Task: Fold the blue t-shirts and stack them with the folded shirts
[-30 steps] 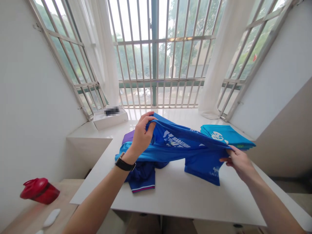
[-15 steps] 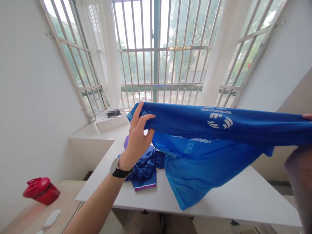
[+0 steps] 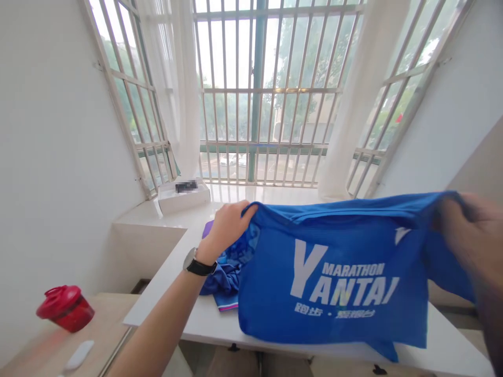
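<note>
A blue T-shirt [image 3: 338, 283] with white "Yantai Marathon" lettering hangs upright between my hands, its front toward me. My left hand [image 3: 231, 222], with a watch on the wrist, pinches the shirt's upper left corner. At the upper right corner my right hand [image 3: 471, 225], blurred by motion, grips the cloth near a sleeve. Behind the shirt's left edge lies a dark blue garment [image 3: 222, 280] with a pink and white hem, partly hidden. A bit of purple cloth [image 3: 207, 228] shows beside it.
The white table [image 3: 165, 303] stands below the shirt. A white open box [image 3: 184, 199] with a black item sits on the window sill. At lower left, a red lidded container [image 3: 66, 309] and a white mouse-like object [image 3: 79, 355] rest on a wooden surface. Barred windows [image 3: 257, 104] rise behind.
The shirt was stretched sideways in a folded band; now it hangs down with its lettered front showing. My right hand has come in from the right edge, and my left hand is lower.
</note>
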{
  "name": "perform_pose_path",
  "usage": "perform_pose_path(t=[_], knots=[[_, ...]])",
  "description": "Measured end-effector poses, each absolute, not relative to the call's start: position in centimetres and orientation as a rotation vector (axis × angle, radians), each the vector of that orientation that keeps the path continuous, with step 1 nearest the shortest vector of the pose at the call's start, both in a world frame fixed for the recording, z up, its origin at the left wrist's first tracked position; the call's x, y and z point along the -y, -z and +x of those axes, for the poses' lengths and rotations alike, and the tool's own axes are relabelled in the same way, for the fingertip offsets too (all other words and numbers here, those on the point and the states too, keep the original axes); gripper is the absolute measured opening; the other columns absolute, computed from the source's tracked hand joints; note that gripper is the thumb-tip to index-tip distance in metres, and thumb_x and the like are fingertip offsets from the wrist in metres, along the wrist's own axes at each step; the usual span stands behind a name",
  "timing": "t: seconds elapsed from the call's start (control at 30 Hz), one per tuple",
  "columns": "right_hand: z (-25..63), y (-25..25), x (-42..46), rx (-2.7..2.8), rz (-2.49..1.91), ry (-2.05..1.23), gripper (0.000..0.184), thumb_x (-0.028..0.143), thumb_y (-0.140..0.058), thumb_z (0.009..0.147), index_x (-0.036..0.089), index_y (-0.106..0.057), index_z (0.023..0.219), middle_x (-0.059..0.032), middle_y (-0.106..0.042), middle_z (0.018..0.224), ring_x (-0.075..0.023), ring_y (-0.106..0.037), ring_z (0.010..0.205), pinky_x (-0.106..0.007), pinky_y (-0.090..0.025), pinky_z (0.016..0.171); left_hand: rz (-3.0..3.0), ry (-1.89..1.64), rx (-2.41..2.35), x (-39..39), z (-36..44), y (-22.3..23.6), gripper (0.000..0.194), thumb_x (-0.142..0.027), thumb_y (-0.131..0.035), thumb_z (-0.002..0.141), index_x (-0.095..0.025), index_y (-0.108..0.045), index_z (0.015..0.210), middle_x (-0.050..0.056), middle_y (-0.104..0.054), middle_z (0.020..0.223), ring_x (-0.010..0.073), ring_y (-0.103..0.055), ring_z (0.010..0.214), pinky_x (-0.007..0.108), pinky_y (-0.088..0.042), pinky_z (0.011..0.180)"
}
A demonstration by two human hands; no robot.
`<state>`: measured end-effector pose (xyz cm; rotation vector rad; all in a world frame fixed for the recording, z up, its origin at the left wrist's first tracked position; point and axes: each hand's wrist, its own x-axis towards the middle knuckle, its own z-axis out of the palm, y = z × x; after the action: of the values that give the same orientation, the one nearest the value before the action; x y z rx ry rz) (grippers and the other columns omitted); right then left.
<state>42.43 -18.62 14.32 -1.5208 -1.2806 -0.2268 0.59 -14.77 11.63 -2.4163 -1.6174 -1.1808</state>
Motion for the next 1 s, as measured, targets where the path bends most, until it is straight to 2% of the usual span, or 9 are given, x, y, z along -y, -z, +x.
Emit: perform_pose_path(t=[0.1, 0.27, 0.43, 0.5, 0.53, 0.63, 0.7, 0.83, 1.0], knots=[[42.8, -11.6, 16.2, 1.519, -1.703, -0.011, 0.039, 0.058, -0.056, 0.081, 0.023, -0.07, 0.071, -0.0013, -0.058, 0.051, -0.0162, -0.051, 0.046, -0.035, -0.042, 0.054, -2.586, 0.777, 1.729, 13.3, -0.4, -8.1, 0.035, -0.041, -0.045, 0.096, -0.021, -0.068, 0.081, 0.007, -0.069, 0.074, 0.025, -0.065, 0.073, 0.032, -0.044, 0.068], [45.4, -6.1, 13.4, 1.938, -1.631, -0.666, 0.041, 0.058, -0.059, 0.076, 0.021, -0.076, 0.078, -0.0008, -0.061, 0.053, -0.012, -0.045, 0.038, -0.028, -0.036, 0.041, -2.861, 0.478, 1.736, 11.0, -1.5, -5.0, 0.032, -0.042, -0.048, 0.093, -0.023, -0.07, 0.078, 0.004, -0.07, 0.071, 0.0216, -0.065, 0.068, 0.028, -0.043, 0.066], [45.3, -2.5, 7.4, 1.684, -1.753, -0.59, 0.041, 0.053, -0.056, 0.081, 0.015, -0.073, 0.081, 0.0007, -0.057, 0.048, -0.0127, -0.051, 0.038, -0.027, -0.041, 0.044, -2.714, 0.327, 1.889, 3.2, -0.1, -3.0, 0.039, -0.045, -0.043, 0.094, -0.02, -0.07, 0.083, 0.011, -0.074, 0.09, 0.0259, -0.068, 0.085, 0.03, -0.047, 0.074], [44.2, -1.1, 5.0, 1.578, -1.777, -0.491, 0.044, 0.048, -0.05, 0.085, 0.012, -0.07, 0.1, -0.007, -0.068, 0.065, -0.0177, -0.062, 0.049, -0.03, -0.049, 0.049, -2.527, 0.34, 2.033, 0.3, 1.0, -1.6, 0.04, -0.042, -0.04, 0.096, -0.016, -0.069, 0.1, 0.016, -0.072, 0.101, 0.0292, -0.067, 0.096, 0.034, -0.049, 0.081], [43.6, -0.3, 4.1, 1.55, -1.766, -0.45, 0.046, 0.044, -0.05, 0.086, 0.011, -0.066, 0.113, -0.0129, -0.072, 0.085, -0.0207, -0.068, 0.061, -0.031, -0.054, 0.055, -2.46, 0.354, 2.074, -0.6, 1.5, -0.8, 0.04, -0.039, -0.039, 0.097, -0.013, -0.066, 0.112, 0.018, -0.07, 0.108, 0.0304, -0.066, 0.101, 0.036, -0.049, 0.083], [41.8, 2.0, 3.8, 1.611, -1.644, -0.298, 0.059, 0.041, -0.057, 0.083, 0.015, -0.051, 0.136, -0.0197, -0.056, 0.134, -0.028, -0.068, 0.1, -0.039, -0.059, 0.077, -2.434, 0.433, 1.982, -0.9, 2.7, 1.5, 0.049, -0.03, -0.044, 0.095, -0.008, -0.046, 0.139, 0.023, -0.056, 0.134, 0.0332, -0.059, 0.117, 0.041, -0.048, 0.092], [41.0, 3.5, 5.4, 1.686, -1.56, -0.217, 0.059, 0.043, -0.057, 0.085, 0.018, -0.049, 0.138, -0.0188, -0.051, 0.139, -0.0297, -0.064, 0.108, -0.044, -0.058, 0.085, -2.488, 0.487, 1.837, 0.9, 2.7, 2.8, 0.054, -0.031, -0.047, 0.094, -0.01, -0.042, 0.143, 0.022, -0.046, 0.144, 0.0341, -0.05, 0.128, 0.043, -0.045, 0.1], [40.7, 6.6, 10.2, 1.828, -1.566, -0.27, 0.037, 0.045, -0.052, 0.091, 0.022, -0.061, 0.119, -0.0139, -0.06, 0.128, -0.0305, -0.059, 0.118, -0.049, -0.051, 0.099, -2.537, 0.539, 1.734, 5.9, 0.4, 4.9, 0.048, -0.038, -0.047, 0.094, -0.017, -0.049, 0.137, 0.017, -0.048, 0.145, 0.0331, -0.044, 0.134, 0.048, -0.039, 0.108], [40.7, 10.8, 13.4, 1.941, -1.651, -0.341, 0.035, 0.046, -0.048, 0.093, 0.022, -0.065, 0.113, -0.0129, -0.063, 0.127, -0.0299, -0.059, 0.12, -0.048, -0.047, 0.105, -2.422, 0.418, 1.986, 9.1, -3.6, 8.6, 0.064, -0.051, -0.041, 0.095, -0.012, -0.036, 0.146, 0.022, -0.043, 0.149, 0.0355, -0.038, 0.139, 0.051, -0.035, 0.11]])
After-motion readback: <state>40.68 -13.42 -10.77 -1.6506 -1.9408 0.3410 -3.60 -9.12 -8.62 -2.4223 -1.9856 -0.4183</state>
